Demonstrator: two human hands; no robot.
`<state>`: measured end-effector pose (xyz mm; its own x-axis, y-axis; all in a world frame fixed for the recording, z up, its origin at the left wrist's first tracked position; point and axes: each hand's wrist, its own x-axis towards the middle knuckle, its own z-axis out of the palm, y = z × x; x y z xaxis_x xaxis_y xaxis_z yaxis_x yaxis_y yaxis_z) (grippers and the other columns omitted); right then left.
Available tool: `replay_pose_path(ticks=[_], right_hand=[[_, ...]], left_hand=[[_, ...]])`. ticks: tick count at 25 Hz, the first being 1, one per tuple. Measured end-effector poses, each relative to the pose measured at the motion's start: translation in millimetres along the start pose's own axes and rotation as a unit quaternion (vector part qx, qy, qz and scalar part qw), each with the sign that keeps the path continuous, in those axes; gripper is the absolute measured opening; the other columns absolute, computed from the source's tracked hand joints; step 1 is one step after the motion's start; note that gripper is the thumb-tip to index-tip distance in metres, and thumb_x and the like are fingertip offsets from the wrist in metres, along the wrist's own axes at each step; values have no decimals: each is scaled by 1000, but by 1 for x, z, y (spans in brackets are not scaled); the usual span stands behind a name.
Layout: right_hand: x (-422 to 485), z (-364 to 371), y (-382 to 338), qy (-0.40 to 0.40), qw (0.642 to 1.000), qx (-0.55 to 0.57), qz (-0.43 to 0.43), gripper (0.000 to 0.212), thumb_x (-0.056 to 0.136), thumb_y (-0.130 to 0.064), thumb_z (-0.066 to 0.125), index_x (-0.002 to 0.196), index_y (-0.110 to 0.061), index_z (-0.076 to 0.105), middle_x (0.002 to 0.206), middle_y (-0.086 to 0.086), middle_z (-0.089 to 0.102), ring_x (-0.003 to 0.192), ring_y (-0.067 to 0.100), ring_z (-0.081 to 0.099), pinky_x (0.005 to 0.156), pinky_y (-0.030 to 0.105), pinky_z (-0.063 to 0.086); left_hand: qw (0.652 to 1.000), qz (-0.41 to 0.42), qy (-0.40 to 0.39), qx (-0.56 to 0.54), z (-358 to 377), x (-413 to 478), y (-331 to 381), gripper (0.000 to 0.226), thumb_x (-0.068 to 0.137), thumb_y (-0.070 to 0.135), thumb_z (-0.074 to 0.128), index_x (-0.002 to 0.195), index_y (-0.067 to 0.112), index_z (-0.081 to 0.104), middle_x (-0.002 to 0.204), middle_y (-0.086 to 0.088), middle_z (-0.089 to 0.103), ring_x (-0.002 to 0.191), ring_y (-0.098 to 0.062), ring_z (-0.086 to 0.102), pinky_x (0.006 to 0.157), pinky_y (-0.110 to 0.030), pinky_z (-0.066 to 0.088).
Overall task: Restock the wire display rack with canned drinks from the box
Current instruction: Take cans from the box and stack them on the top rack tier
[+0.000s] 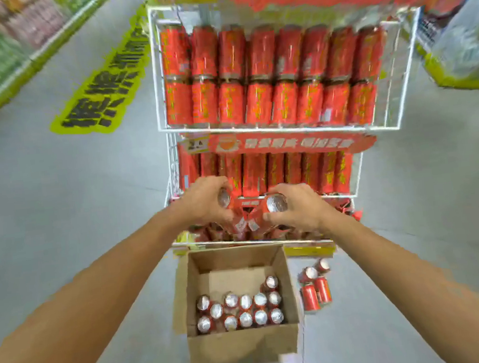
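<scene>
Above the box (pixel 242 345), left hand (pixel 202 199) and right hand (pixel 296 208) each grip a red can (pixel 273 207), silver tops tilted toward the camera, at the wire rack (pixel 402 119).

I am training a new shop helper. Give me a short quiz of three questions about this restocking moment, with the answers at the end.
1. True or false: the left hand grips a can and the right hand grips another can.
2. On which side of the cardboard box do the four loose cans on the floor lie? A. to its left. B. to its right. C. behind it, under the rack.
3. Fill in: on the top shelf of the wire rack, the stocked cans are stacked ___ layers high.

Key: 1 true; 2 B; 3 two.
</scene>
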<state>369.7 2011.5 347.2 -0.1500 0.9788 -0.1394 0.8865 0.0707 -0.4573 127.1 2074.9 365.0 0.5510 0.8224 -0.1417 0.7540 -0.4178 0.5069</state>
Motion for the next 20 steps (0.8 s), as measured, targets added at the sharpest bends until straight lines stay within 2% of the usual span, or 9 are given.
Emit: replay_pose_path(ticks=[2, 4, 6, 8, 10, 12, 16, 18, 20], right_hand=[[-11, -85, -38, 41, 999, 27, -14, 61, 80, -51, 79, 126, -11, 69, 120, 9, 74, 115, 30, 66, 96, 39, 51], [-22, -169, -73, 83, 996, 36, -16, 58, 74, -55, 78, 115, -14, 72, 105, 5, 75, 100, 28, 69, 88, 42, 53], [-32, -243, -104, 119, 992, 46, -11, 66, 69, -62, 74, 113, -13, 72, 105, 3, 75, 99, 24, 68, 89, 43, 54], [-35, -304, -122, 155, 986, 56, -22, 60, 72, -60, 76, 109, -13, 73, 102, 2, 75, 95, 22, 68, 86, 43, 54], [-31, -349, -131, 181, 980, 65, -40, 46, 77, -52, 80, 101, -13, 73, 91, 2, 73, 85, 22, 67, 77, 43, 54], [-21, -388, -132, 207, 974, 77, -49, 43, 79, -48, 82, 106, -17, 73, 93, -4, 73, 85, 14, 67, 76, 33, 53], [21, -445, -113, 242, 959, 119, -81, 39, 79, -47, 82, 106, -21, 74, 93, -9, 74, 86, 7, 69, 76, 27, 54], [45, -460, -102, 234, 957, 143, -89, 36, 79, -47, 83, 104, -22, 76, 93, -8, 76, 85, 6, 70, 76, 27, 55], [72, -469, -86, 216, 963, 133, -93, 34, 80, -47, 82, 104, -23, 78, 96, -9, 76, 89, 5, 70, 80, 28, 56]], left_hand=[[999, 28, 28, -20, -79, -7, 49, 73, 50, 51, 63, 113, 15, 72, 101, 0, 73, 93, -20, 67, 84, -34, 54], [996, 46, 57, -42, -156, -11, 95, 62, 58, 44, 73, 113, 15, 72, 100, 3, 71, 93, -18, 67, 84, -31, 53], [992, 66, 79, -66, -220, -12, 136, 51, 65, 34, 81, 110, 15, 71, 101, 4, 70, 95, -16, 66, 88, -35, 55], [986, 92, 110, -81, -270, -4, 169, 48, 62, 39, 78, 105, 17, 72, 97, 1, 72, 92, -19, 68, 86, -41, 56], [978, 108, 143, -109, -302, 8, 192, 46, 60, 41, 78, 101, 21, 73, 91, -1, 75, 87, -20, 71, 80, -43, 58], [968, 119, 174, -134, -327, 24, 214, 39, 61, 38, 80, 96, 22, 75, 85, 0, 76, 78, -13, 71, 76, -40, 59], [964, 118, 223, -90, -361, 80, 252, 29, 65, 40, 80, 76, 14, 73, 66, -3, 65, 59, -7, 51, 58, -37, 46], [966, 92, 234, -63, -367, 108, 259, 38, 66, 46, 79, 63, 10, 65, 52, 4, 48, 52, -9, 41, 53, -32, 34], [962, 48, 265, -38, -365, 138, 260, 49, 67, 49, 80, 60, 4, 60, 50, 2, 41, 50, -11, 36, 51, -31, 29]])
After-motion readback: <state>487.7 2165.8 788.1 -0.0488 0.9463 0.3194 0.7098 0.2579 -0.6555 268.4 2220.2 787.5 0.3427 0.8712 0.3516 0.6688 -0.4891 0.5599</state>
